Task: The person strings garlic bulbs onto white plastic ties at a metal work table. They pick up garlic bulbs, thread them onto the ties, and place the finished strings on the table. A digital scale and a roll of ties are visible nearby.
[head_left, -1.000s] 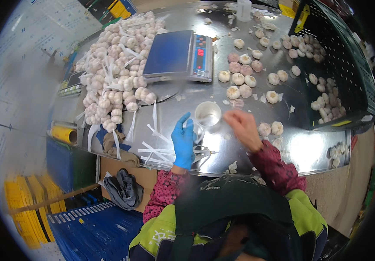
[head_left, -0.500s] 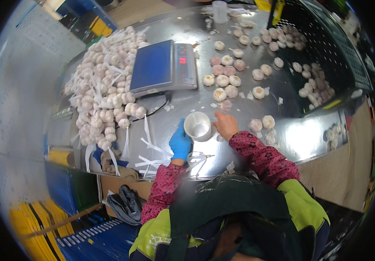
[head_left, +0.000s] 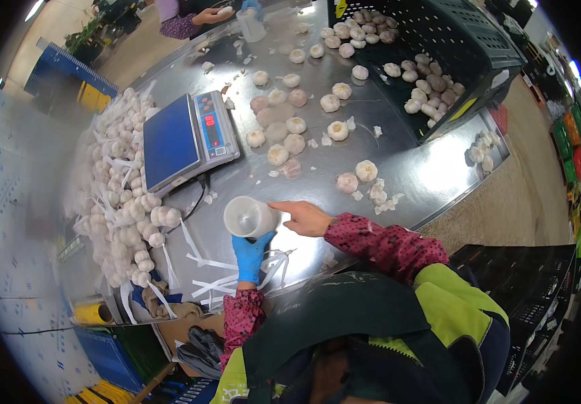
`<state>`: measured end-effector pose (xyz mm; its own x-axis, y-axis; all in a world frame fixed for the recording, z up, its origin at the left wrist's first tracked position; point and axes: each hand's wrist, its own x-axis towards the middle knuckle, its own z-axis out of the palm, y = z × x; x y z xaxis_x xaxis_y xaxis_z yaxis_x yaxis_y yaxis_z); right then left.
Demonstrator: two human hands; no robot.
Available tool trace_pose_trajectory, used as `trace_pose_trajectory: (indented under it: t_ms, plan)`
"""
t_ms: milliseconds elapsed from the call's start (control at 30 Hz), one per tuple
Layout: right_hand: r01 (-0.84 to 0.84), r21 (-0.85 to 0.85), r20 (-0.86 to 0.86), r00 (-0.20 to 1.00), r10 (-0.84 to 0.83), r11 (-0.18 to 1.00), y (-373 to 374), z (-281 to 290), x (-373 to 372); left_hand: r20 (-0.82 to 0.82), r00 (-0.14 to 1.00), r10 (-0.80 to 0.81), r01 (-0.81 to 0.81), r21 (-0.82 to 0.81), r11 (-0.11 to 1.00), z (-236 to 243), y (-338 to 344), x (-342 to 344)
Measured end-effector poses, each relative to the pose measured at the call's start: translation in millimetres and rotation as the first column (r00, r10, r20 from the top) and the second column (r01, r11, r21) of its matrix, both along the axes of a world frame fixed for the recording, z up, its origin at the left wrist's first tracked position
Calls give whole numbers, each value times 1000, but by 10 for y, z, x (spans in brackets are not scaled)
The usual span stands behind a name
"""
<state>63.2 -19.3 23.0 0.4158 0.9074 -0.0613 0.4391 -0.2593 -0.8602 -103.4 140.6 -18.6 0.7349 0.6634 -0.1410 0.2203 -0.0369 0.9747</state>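
My left hand (head_left: 250, 257), in a blue glove, is closed round the lower side of a white plastic cup (head_left: 244, 222). The cup tilts so that its mouth shows, and I see nothing inside it. From the right, my bare right hand (head_left: 306, 219) reaches the cup with its index finger stretched out to the rim, touching it or very near. That hand holds nothing I can see. Several loose garlic bulbs (head_left: 277, 154) lie beyond the hands, some white, some pinkish. White strips (head_left: 213, 286) lie beside my left wrist.
A blue-topped digital scale (head_left: 176, 145) stands left of centre, beside a heap of netted garlic (head_left: 118, 202). At the far right, a dark crate (head_left: 475, 64) lies tipped, with bulbs at its opening. Another person's hand (head_left: 213, 16) works beyond the table, near a clear cup (head_left: 250, 27).
My view has swung, so the table appears shifted left. My right index finger has come to the cup's rim from beside it. A person's hands now show at the far edge.
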Motion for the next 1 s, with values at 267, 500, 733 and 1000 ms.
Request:
trace_pose_trajectory:
  t_ms: [267,500,733,1000]
  plan:
    - [709,44,451,615,-647,704,-1138,-33,427,-52,966,255,-234,251,939,196,-541,-372]
    - [591,388,321,632,-705,707,-1121,36,1133,55,996,-68,63,79,995,476,-1299,342]
    - [383,902,291,-194,-937,201,-2867,1700,2199,57,933,-356,360,-85,929,669,-1660,927]
    - [626,780,-207,247,-947,-7,-4321,2350,3674,262,609,-749,688,295,663,1069,-2464,2707]
